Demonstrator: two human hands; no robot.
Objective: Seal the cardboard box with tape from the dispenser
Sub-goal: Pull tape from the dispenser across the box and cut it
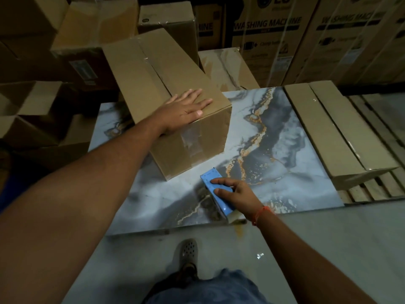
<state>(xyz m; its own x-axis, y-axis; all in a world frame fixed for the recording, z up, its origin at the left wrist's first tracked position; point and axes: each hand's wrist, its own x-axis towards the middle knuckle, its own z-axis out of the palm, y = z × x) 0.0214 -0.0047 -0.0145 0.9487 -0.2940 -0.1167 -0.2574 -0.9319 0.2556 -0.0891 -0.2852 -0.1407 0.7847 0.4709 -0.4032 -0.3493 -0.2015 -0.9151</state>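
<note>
A long brown cardboard box (pixel 153 69) lies on a marbled slab (pixel 282 137), its flaps closed, with clear tape along the top seam and down its near end. My left hand (pixel 186 109) rests flat on the box's near top corner, fingers spread. My right hand (pixel 235 193) grips a blue tape dispenser (pixel 215 187) low over the slab, just in front of the box's near end. The tape roll itself is hidden under my hand.
Two flat cartons (pixel 333 130) lie on a wooden pallet (pixel 372 187) at the right. Stacked boxes (pixel 43 62) crowd the left and back, with washing machine cartons (pixel 285 36) behind. My foot in a sandal (pixel 188 253) stands on the grey floor.
</note>
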